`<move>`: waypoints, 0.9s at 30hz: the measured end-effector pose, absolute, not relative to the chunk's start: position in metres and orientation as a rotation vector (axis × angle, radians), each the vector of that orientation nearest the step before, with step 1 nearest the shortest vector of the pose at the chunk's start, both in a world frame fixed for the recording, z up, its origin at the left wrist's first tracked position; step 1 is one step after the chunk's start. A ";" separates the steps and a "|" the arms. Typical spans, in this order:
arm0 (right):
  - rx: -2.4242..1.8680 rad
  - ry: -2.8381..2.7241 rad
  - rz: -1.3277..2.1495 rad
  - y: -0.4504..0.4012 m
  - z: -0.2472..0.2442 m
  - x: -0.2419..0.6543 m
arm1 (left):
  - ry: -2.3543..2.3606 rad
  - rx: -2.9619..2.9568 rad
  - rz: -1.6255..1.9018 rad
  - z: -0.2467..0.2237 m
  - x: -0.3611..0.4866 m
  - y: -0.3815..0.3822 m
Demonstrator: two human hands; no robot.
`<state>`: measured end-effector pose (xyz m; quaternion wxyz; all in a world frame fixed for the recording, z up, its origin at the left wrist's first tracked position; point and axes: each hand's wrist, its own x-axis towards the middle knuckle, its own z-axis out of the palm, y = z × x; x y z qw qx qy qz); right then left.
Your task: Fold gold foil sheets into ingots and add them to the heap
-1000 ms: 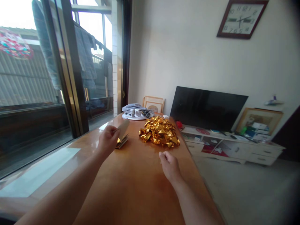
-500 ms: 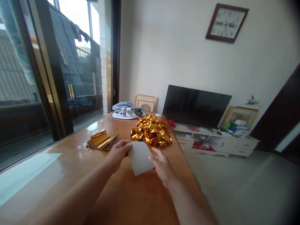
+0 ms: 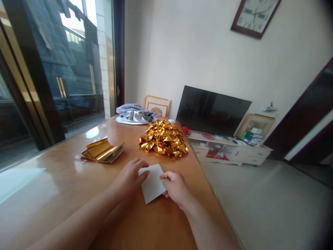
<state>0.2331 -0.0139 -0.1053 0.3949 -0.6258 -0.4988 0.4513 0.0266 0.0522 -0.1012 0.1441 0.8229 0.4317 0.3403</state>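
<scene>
- Head view, the hands: we see the left hand and the right hand low on the wooden tabletop, close to each other. Both hands are half closed, with the fingers curved. We cannot tell if they grip firmly or only press.
- Head view, the held thing: a white sheet lies flat between the hands, turned on a slant. Fingers of the left hand touch its left side, and the right hand touches its right edge.
- Head view, the handling: we judge the sheet to be light and thin, with little stiffness, so it may slide on the glossy tabletop. A good place to take it seems the free edge or corner, with a soft pinch, because a strong press can leave a crease.
- Head view, ahead of the hands: a heap of crumpled gold foil pieces lies ahead, a little toward the right hand. We think it is very light and easy to disturb.
- Head view, ahead of the left hand: a stack of folded gold foil sheets lies on the tabletop, apart from the hand. Farther ahead of the hands there is a pile of grey cloth.
</scene>
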 end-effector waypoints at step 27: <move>-1.650 -1.653 0.553 -0.017 -0.092 0.259 | 0.949 2.656 0.382 -0.070 0.038 0.011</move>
